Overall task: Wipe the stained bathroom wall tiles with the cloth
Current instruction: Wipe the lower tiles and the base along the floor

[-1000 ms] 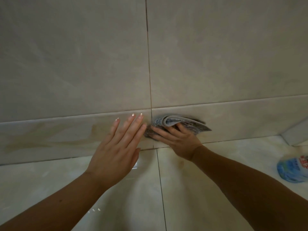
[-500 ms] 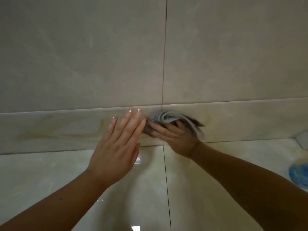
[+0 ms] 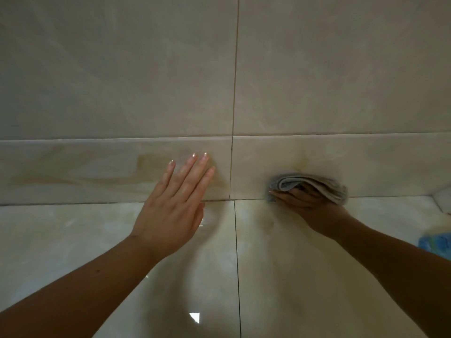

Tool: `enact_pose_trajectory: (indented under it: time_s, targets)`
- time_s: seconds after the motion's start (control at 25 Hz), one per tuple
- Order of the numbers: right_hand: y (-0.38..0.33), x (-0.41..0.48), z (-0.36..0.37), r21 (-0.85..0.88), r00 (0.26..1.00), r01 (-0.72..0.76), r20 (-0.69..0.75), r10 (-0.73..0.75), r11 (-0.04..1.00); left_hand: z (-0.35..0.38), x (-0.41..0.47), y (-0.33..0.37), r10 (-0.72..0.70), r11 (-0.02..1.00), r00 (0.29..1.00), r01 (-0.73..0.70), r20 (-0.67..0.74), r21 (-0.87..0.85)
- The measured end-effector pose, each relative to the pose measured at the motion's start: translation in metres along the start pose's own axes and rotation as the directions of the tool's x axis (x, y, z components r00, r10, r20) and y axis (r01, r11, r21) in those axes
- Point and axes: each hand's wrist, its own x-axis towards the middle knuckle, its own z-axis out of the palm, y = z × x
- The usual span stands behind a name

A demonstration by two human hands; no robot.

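Beige wall tiles fill the upper view, with a low skirting row of tiles that carries brownish-yellow stains. My left hand lies flat with straight fingers against the skirting tile, left of the vertical grout line. My right hand holds a folded grey cloth and presses it on the skirting tile right of the grout line, just under a yellowish stain. The cloth's lower part is hidden behind my fingers.
Glossy pale floor tiles meet the wall at the skirting's base. A blue object lies on the floor at the right edge, partly cut off. A white corner piece shows at far right.
My right hand has slid the cloth to the right along the skirting tile, away from the grout line and my left hand. The left hand stays flat on the wall.
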Motion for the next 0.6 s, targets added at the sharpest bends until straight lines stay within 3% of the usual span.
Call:
enact_pose_trajectory:
  time_s: [0.2, 0.28, 0.36, 0.44, 0.52, 0.56, 0.6]
  targets:
    - [-0.034, 0.036, 0.012, 0.047, 0.994, 0.060, -0.091, -0.055, 0.997, -0.002, -0.004, -0.002, -0.026, 1.000, 1.000, 0.026, 0.011, -0.010]
    - [-0.057, 0.062, 0.037, -0.014, 0.977, 0.120, -0.177, -0.120, 0.993, -0.003, -0.007, -0.005, -0.035, 0.999, 0.999, 0.035, 0.019, -0.007]
    - [-0.082, 0.087, 0.050, -0.083, 0.981, 0.148, -0.115, -0.157, 0.986, -0.003, -0.012, -0.009, -0.045, 0.999, 0.998, 0.044, 0.044, 0.008]
    - [-0.089, 0.103, 0.055, -0.039, 0.973, 0.219, -0.069, -0.221, 0.975, -0.001, -0.017, -0.010, -0.054, 0.998, 0.996, 0.053, 0.067, 0.022]
    - [-0.078, 0.097, 0.040, 0.074, 0.992, 0.123, -0.022, -0.122, 0.990, 0.001, -0.020, -0.008, -0.059, 0.998, 0.995, 0.058, 0.077, 0.022]
    - [-0.068, 0.088, 0.038, 0.088, 0.990, 0.143, 0.005, -0.144, 0.986, 0.002, -0.021, -0.005, -0.055, 0.998, 0.995, 0.054, 0.078, 0.018]
    - [-0.056, 0.075, 0.034, 0.069, 0.993, 0.111, -0.046, -0.108, 0.991, 0.003, -0.019, -0.002, -0.046, 0.999, 0.996, 0.045, 0.075, 0.012]
